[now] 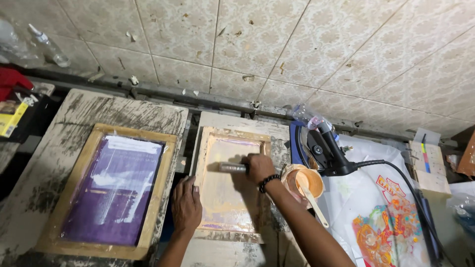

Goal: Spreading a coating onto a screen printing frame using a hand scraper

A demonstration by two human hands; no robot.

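Note:
A wooden-framed printing screen [232, 134] with a pale orange mesh lies flat on a worn bench. My right hand [259, 167] grips a squeegee [232, 168] that lies across the mesh near its upper part. A black bead bracelet is on that wrist. My left hand [186, 203] presses flat on the frame's left edge, fingers together.
A second wooden frame with a purple mesh [115, 188] lies to the left. A cup of orange ink with a spoon [307, 184] stands right of the screen, beside a black heat tool and its cable [330, 151]. A printed white fabric [391, 222] lies at right.

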